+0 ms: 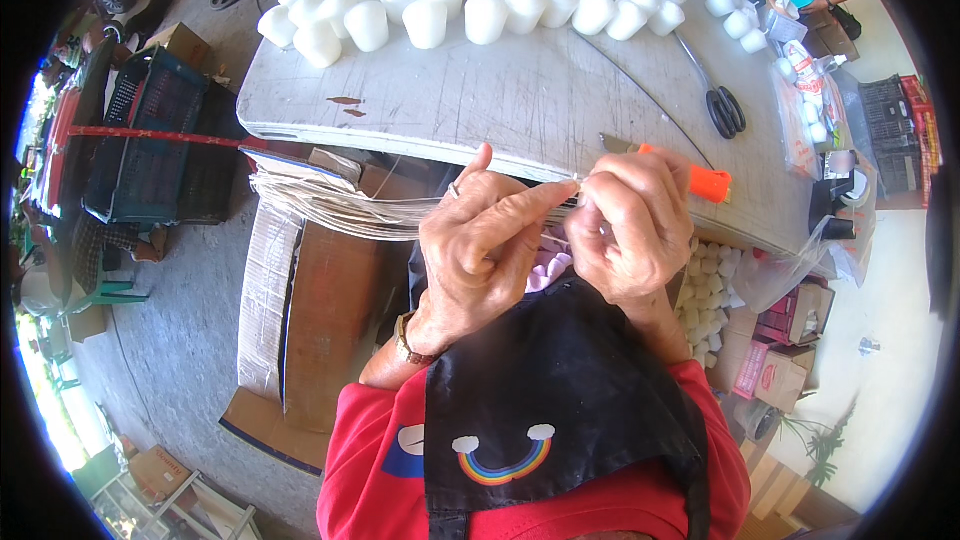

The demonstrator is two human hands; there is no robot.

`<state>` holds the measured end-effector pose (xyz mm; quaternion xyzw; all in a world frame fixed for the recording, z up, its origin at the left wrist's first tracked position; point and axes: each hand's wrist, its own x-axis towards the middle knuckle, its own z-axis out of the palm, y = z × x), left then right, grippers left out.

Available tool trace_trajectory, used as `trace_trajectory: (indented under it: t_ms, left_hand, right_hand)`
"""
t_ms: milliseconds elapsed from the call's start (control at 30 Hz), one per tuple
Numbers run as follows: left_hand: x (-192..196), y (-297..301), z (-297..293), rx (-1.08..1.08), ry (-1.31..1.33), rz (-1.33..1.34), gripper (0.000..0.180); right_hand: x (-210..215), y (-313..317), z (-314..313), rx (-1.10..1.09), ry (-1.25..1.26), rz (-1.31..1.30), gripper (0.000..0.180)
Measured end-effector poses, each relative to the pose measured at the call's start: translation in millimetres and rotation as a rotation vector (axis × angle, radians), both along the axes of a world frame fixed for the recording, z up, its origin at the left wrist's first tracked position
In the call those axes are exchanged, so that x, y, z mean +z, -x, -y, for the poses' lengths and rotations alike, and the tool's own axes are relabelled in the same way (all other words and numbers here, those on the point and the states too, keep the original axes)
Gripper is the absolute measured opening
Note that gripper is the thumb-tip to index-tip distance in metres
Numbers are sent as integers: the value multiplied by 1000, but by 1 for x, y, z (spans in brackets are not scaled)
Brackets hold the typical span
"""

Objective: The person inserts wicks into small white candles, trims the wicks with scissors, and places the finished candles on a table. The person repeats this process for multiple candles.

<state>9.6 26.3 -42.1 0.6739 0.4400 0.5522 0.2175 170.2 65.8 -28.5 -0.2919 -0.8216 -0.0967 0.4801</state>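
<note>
Black apron (570,370) below; pale strands (345,212) lie sideways, pointing left.

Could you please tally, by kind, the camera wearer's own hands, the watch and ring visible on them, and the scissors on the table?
Bare left hand and bare right hand: 2
Gold-toned wristwatch: 1
Slim metal ring: 1
Black-handled metal scissors: 1
Total: 5

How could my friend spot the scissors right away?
On the big pale table, look right, just beyond the right hand. The scissors lie there, tips toward the white cup shapes. Unlike the orange handle nearby, theirs are black loops.
</note>
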Motion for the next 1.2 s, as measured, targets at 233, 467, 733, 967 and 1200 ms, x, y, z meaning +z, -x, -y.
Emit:
trace_trajectory:
  t_ms: [233, 467, 733, 967, 1200]
  left_hand:
    - [-7, -3, -3, 71, -33, 100, 16]
    - [-9, 2, -8, -210, 150, 724, 49]
    - [-4, -4, -7, -350, 388, 969, 89]
    - [3, 7, -7, -475, 287, 1339, 45]
    - [1, -7, -9, -690, 290, 1698, 41]
  right_hand:
    - [1, 2, 7, 32, 205, -133, 20]
    - [0, 10, 14, 265, 890, -2, 37]
    - [-2, 15, 27, 230, 1020, -143, 14]
    - [-3, 8, 22, 702, 1180, -563, 21]
    - [-35, 11, 15, 1078, 992, -974, 31]
